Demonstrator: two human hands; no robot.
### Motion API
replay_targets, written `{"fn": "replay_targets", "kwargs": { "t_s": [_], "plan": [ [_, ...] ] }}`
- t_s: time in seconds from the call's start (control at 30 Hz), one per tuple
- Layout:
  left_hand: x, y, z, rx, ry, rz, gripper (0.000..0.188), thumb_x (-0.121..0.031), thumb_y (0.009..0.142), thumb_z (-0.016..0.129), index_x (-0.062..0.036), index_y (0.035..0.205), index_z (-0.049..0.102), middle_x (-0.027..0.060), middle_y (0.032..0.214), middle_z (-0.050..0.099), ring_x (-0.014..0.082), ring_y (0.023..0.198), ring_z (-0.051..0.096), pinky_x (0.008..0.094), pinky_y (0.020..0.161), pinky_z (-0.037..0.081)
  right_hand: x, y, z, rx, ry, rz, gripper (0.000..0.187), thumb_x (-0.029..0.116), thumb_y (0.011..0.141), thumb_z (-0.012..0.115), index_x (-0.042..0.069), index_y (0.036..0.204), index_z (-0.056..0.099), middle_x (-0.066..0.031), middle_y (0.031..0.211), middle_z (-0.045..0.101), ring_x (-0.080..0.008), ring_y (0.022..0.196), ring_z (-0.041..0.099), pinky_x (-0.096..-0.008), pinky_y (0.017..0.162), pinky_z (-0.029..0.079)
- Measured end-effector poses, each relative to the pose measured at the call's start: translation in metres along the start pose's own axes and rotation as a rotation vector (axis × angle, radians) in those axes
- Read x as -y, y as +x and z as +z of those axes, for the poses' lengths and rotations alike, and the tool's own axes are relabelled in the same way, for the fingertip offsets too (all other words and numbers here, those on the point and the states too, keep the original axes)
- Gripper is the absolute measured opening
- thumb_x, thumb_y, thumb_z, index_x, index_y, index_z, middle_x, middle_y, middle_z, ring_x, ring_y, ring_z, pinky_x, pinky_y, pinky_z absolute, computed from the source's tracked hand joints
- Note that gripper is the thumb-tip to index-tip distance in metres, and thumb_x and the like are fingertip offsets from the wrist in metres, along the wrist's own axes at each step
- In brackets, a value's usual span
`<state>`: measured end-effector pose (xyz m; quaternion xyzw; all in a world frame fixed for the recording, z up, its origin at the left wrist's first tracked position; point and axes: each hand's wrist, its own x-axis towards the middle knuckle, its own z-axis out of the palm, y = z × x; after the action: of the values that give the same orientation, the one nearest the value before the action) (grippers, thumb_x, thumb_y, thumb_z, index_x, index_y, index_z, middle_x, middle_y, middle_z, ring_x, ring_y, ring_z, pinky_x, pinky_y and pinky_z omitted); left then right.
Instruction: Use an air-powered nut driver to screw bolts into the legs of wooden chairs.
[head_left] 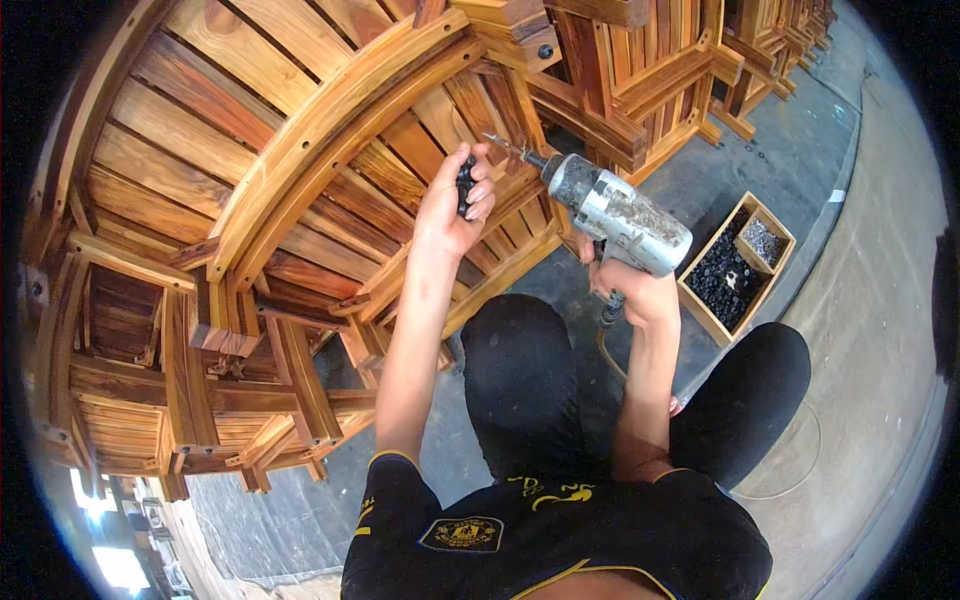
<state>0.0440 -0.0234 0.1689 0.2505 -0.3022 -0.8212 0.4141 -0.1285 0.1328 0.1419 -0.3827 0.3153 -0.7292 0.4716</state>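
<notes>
Driver (630, 220) is in my right hand (632, 290), grasped by the handle under the body. Can't tell whether a finger is on the trigger; the body hides it.

Long axis runs slantwise: rear end toward my right and nearer me, bit (497, 140) out to the upper left, away from me. So the bit end points across at my left hand (458, 205), not straight ahead.

Left fingers are curled around a few small black pieces (465, 185), thumb side up. Exact count hidden. Bit tip sits just beyond those fingertips, close in this view; can't tell from one angle if there's a real gap in depth. Left hand is nearer the tip, right hand nearer the rear.

Behind both: slatted wooden panel (215, 130), with a curved rail (345, 95) that has dark holes along it, up and left of the left hand. Tip overlaps the panel in view; contact unclear.

Wooden box (706, 318) is on the other side, right of the driver and well apart from the left hand. Black round parts (722, 280) fill the big bay, small metallic bits (762, 243) the corner one.
</notes>
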Motion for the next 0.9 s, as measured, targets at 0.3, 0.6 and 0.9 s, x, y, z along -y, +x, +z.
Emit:
{"fn": "replay_targets", "kwargs": {
  "t_s": [0.3, 0.6, 0.9],
  "plan": [
    [-0.015, -0.002, 0.025, 0.131, 0.032, -0.037, 0.033, -0.039, 0.092, 0.055, -0.0059, 0.094, 0.052, -0.0025, 0.064, 0.041, 0.0052, 0.047, 0.036, 0.018, 0.035, 0.024, -0.006, -0.003, -0.003, 0.026, 0.104, 0.089, 0.047, -0.015, 0.054, 0.05, -0.002, 0.098, 0.059, -0.0048, 0.076, 0.058, -0.0096, 0.056, 0.049, -0.0216, 0.041, 0.034],
    [-0.014, -0.005, 0.038, 0.111, 0.146, 0.009, 0.03, -0.036, 0.094, 0.053, -0.0061, 0.093, 0.055, -0.0043, 0.062, 0.041, 0.0045, 0.044, 0.033, 0.0168, 0.034, 0.026, -0.004, -0.002, 0.0, -0.015, 0.062, 0.096, 0.042, -0.014, 0.058, 0.052, 0.0, 0.097, 0.06, -0.003, 0.075, 0.058, -0.0081, 0.053, 0.049, -0.0222, 0.041, 0.035],
    [-0.015, 0.002, 0.044, 0.167, 0.194, 0.011, 0.025, -0.029, 0.093, 0.056, -0.004, 0.092, 0.055, -0.0035, 0.061, 0.04, 0.0048, 0.046, 0.036, 0.0172, 0.036, 0.026, -0.001, 0.0, -0.002, -0.023, 0.053, 0.066, 0.051, -0.013, 0.059, 0.047, -0.003, 0.109, 0.054, -0.0088, 0.075, 0.055, -0.0096, 0.047, 0.045, -0.022, 0.042, 0.036]
  ]
}}
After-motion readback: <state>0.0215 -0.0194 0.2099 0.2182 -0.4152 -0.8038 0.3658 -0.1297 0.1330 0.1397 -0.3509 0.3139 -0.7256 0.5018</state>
